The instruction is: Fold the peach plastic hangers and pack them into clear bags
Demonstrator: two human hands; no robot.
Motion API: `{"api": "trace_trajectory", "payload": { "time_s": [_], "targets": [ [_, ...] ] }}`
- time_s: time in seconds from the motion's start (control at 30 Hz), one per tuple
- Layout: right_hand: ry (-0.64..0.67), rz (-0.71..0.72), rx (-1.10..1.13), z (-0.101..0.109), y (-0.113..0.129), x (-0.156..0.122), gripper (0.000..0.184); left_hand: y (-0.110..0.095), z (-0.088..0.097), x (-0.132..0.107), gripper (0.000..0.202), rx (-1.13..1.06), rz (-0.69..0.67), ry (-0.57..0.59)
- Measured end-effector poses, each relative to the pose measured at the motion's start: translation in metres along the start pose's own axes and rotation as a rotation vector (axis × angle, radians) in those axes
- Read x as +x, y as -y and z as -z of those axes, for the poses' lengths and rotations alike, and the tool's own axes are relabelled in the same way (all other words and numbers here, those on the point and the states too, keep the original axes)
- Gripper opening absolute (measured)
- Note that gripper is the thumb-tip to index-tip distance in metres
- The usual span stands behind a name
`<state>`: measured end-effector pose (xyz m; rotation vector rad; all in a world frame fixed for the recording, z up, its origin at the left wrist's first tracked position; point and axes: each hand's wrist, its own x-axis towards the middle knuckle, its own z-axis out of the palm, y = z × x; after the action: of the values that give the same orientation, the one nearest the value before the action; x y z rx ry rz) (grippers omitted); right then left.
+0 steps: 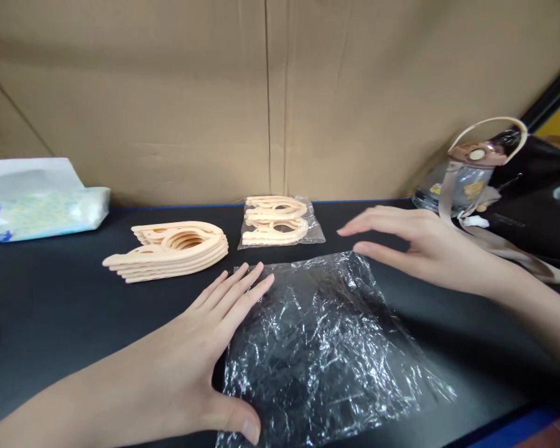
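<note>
A crinkled clear plastic bag (326, 348) lies flat on the black table in front of me. My left hand (205, 336) rests along its left edge, fingers stretched out and thumb spread, gripping nothing. Just off the bag's far right corner, my right hand (406, 242) hovers with thumb and fingers apart, holding nothing. Beyond my left fingertips sits a stack of several cream plastic folding hangers (186, 249). Farther back, more cream hangers (275, 221) lie side by side inside a clear bag.
Cardboard (191, 112) walls off the back of the black table (37, 311). A tissue pack (46, 199) stands at the far left. To the right are a clear bottle (466, 180) with a handle and strap, and a black bag (536, 199). The table's blue edge (527, 429) shows at lower right.
</note>
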<state>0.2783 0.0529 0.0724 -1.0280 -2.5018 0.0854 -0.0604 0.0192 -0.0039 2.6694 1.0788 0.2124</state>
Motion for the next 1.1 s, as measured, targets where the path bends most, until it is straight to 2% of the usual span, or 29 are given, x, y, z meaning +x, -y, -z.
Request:
{"api": "trace_trajectory", "payload": {
  "time_s": [0.1, 0.23, 0.37, 0.47, 0.57, 0.73, 0.9, 1.03, 1.1],
  "targets": [
    [0.041, 0.124, 0.012, -0.009, 0.010, 0.041, 0.037, 0.005, 0.000, 0.000, 0.126, 0.001, -0.012, 0.025],
    [0.057, 0.280, 0.117, -0.038, 0.028, 0.105, 0.055, 0.006, 0.002, -0.001, 0.128, -0.016, -0.024, 0.039],
    [0.125, 0.281, 0.172, -0.076, 0.052, 0.160, 0.069, 0.005, 0.003, -0.002, 0.127, -0.023, -0.031, 0.053],
    [0.183, 0.257, 0.133, -0.099, 0.065, 0.185, 0.084, 0.005, 0.004, -0.002, 0.127, -0.019, -0.027, 0.054],
    [0.205, 0.253, 0.093, -0.109, 0.067, 0.196, 0.092, 0.006, 0.003, 0.000, 0.126, -0.017, -0.022, 0.044],
    [0.221, 0.260, 0.074, -0.110, 0.062, 0.196, 0.082, 0.009, 0.003, 0.000, 0.126, -0.010, -0.015, 0.090],
    [0.149, 0.251, -0.012, -0.109, 0.068, 0.198, 0.076, 0.009, 0.001, -0.001, 0.124, -0.017, 0.006, 0.032],
    [0.121, 0.198, -0.023, -0.091, 0.063, 0.188, 0.085, 0.010, 0.002, -0.001, 0.125, -0.017, -0.003, 0.051],
    [0.031, 0.252, 0.063, -0.075, 0.052, 0.168, 0.073, 0.011, 0.003, -0.001, 0.126, -0.009, 0.005, 0.063]
  ]
}}
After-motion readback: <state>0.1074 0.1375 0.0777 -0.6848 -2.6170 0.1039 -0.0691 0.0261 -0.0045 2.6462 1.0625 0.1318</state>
